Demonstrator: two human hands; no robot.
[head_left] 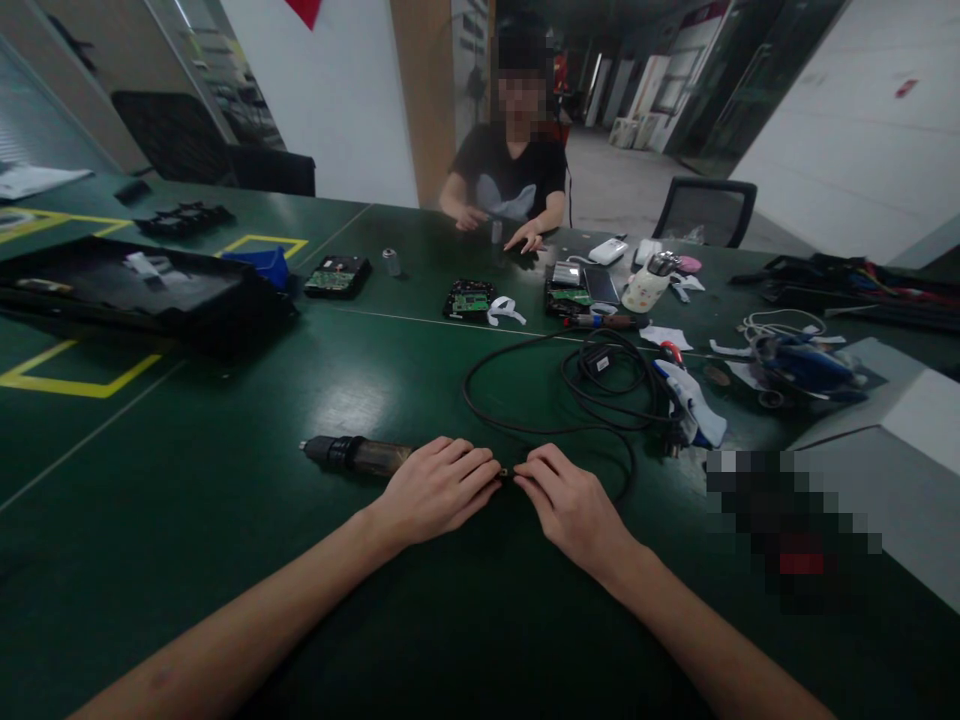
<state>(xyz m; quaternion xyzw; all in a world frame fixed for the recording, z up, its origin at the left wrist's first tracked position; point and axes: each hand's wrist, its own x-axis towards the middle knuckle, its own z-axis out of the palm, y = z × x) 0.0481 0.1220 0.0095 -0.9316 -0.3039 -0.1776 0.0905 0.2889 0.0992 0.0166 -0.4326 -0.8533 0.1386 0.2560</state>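
My left hand is wrapped round the rear of an electric screwdriver, which lies level just over the green table with its black nose and bit pointing left. My right hand is closed in a pinch close to the screwdriver's tail end. A small metallic plug end shows between the two sets of fingertips. The black cable runs in loops across the table and passes behind my right hand. My fingers hide most of the plug, so I cannot tell whether it sits in the screwdriver.
Opened hard drives with green boards stand farther back. A tool cup, blue-and-white gloves and a grey box are at right. A black tray lies left. Across the table sits a person, hands on the tabletop.
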